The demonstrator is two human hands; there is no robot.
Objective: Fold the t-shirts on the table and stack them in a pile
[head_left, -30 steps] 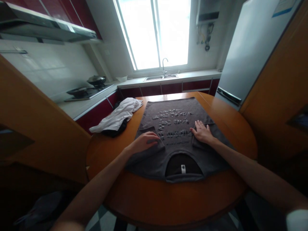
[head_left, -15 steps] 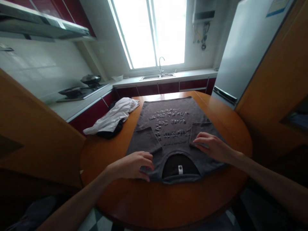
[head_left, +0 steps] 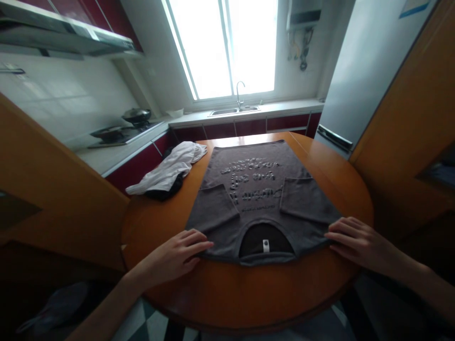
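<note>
A dark grey T-shirt (head_left: pixel 259 203) lies spread flat on the round wooden table (head_left: pixel 249 298), its neckline towards me. Both short sleeves are folded inward over the front, which bears raised lettering. A small white label shows inside the collar. My left hand (head_left: pixel 181 253) rests at the shirt's near left corner, fingers stretched over the fabric and thumb apart below. At the near right corner, my right hand (head_left: pixel 357 241) touches the edge with its fingertips, fingers extended and thumb lower. No bunched fabric shows in either hand.
A white garment (head_left: pixel 170 168) lies crumpled on a black cloth (head_left: pixel 167 192) at the table's left edge. Beyond the table are a counter with a sink (head_left: pixel 234 111), a stove with a lidded pan (head_left: pixel 137 115), and a fridge (head_left: pixel 369 71) on the right.
Both hands have moved outward, off the folded sleeves to the shirt's near corners. My right hand has also come closer to me. The shirt lies nearly as before.
</note>
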